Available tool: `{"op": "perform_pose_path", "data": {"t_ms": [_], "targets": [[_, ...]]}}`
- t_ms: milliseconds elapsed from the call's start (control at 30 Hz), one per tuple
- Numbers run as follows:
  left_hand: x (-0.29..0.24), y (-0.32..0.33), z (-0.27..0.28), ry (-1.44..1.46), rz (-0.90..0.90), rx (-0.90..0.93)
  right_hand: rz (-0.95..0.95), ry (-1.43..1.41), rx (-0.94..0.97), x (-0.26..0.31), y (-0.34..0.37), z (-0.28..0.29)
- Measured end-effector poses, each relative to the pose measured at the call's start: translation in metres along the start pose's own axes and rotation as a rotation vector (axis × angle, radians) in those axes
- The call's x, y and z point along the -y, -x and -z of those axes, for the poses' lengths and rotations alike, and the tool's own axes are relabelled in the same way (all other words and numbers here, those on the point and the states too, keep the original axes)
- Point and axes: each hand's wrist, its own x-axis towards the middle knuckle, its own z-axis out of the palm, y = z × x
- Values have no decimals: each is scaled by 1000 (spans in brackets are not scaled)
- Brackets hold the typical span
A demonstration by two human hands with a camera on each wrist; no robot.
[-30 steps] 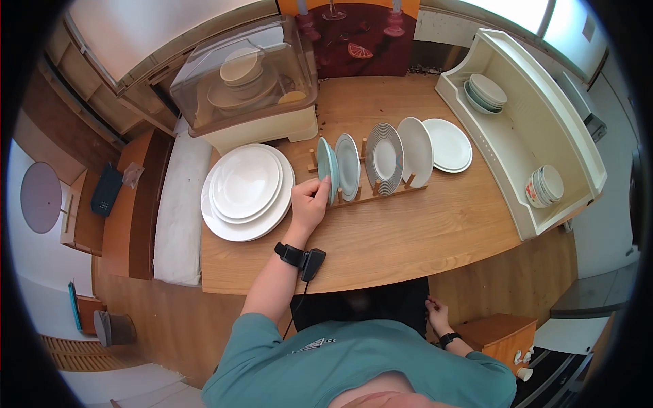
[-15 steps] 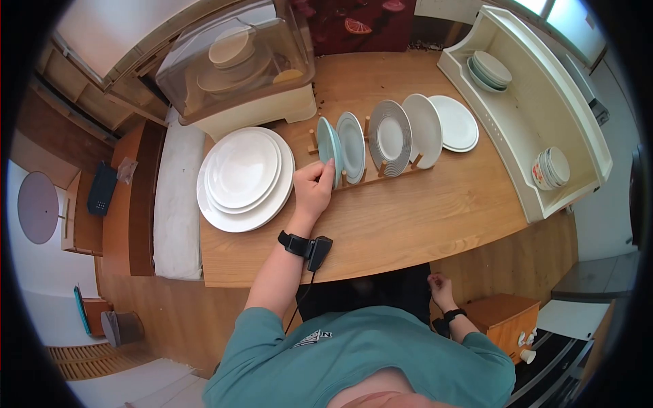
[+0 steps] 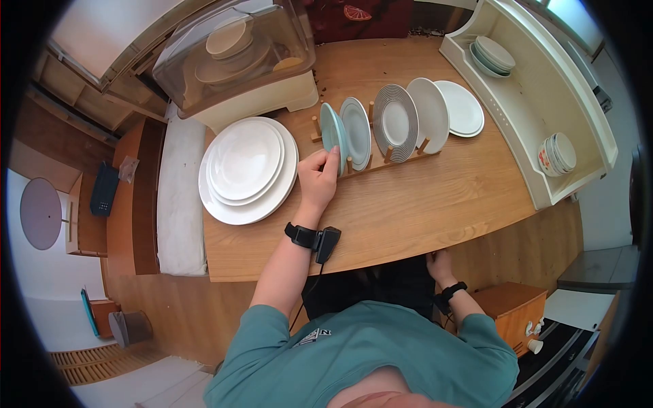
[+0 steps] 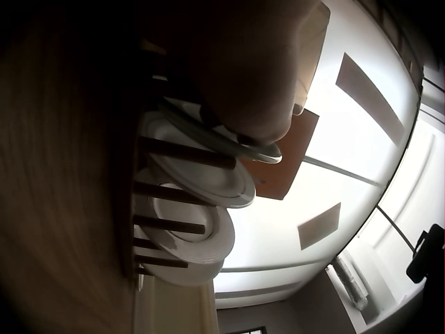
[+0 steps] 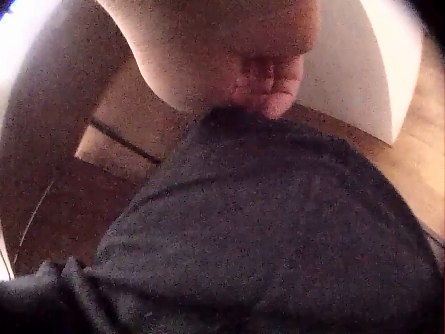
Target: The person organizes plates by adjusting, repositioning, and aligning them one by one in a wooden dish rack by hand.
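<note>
In the head view, my left hand (image 3: 320, 175) pinches the near rim of a pale green plate (image 3: 329, 126), thumb on top. That plate stands on edge at the left end of a wooden plate rack (image 3: 388, 155). Beside it in the rack stand a pale blue-grey plate (image 3: 356, 132), a plate with grey rings (image 3: 396, 122) and a white plate (image 3: 430, 115). From the left wrist, the hand (image 4: 250, 76) shows dark above the green plate's edge (image 4: 261, 151). My right hand (image 3: 441, 265) hangs by the dark trousers (image 5: 264, 209), holding nothing, its fingers loosely curled.
White plates (image 3: 245, 163) lie stacked left of the rack; more white plates (image 3: 469, 112) lie flat beyond its right end. A dish box with a clear brown lid (image 3: 235, 64) stands behind. The cream shelf unit (image 3: 527, 109) at right holds stacked bowls (image 3: 556, 155).
The head view has shifted, so the table sits higher in it. My left hand keeps its pinch on the green plate in the rack. My right hand has moved nearer the table's front edge.
</note>
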Motion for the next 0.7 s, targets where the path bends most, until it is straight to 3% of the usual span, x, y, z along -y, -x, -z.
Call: {"op": "perform_pose_path", "data": {"t_ms": [167,267,500,567,700], "targets": [[1,1,1,28,37,7,28,300,99,111,43,38],[-3,1,0,32,25,-3,-176,546,494,143,61,40],[3,2,2,43,42,10,-130,553,500,152,72,29],[3,2,1,47,27,12,54,414,465,129,73,38],[2,2,2,31,16,18,155,275,336,109,90,46]]}}
